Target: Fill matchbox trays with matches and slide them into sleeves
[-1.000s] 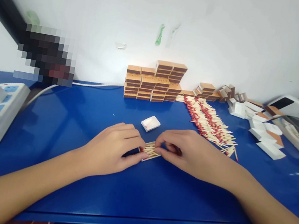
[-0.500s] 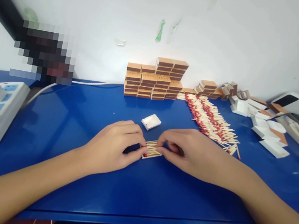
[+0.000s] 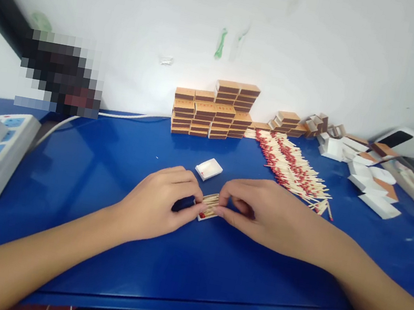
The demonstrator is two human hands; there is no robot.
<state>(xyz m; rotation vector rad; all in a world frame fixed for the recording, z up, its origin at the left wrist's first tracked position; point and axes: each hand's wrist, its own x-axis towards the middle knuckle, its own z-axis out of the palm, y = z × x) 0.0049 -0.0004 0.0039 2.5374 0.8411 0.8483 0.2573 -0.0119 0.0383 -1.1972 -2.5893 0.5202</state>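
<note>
On the blue table a small white matchbox tray (image 3: 201, 219) lies between my two hands. Matches (image 3: 210, 205) fill it, some red heads showing at its left end. My left hand (image 3: 166, 202) is closed, thumb and forefinger at the tray's left end. At the opposite end my right hand (image 3: 264, 212) pinches with thumb and forefinger. The fingertips cover both ends, so how much they grip of tray or matches is partly hidden. Just behind sits another small white tray (image 3: 209, 169) with a red spot inside.
Stacked matchboxes (image 3: 203, 114) stand against the wall. A wide spread of loose matches (image 3: 295, 165) lies right of them. Farther right are white trays and empty sleeves (image 3: 364, 174) and a white device (image 3: 413, 144). A power strip (image 3: 1, 161) occupies the left side.
The fingers have shifted very slightly at the tray's ends, and the matches between them sit a little differently. Everything else stays in place.
</note>
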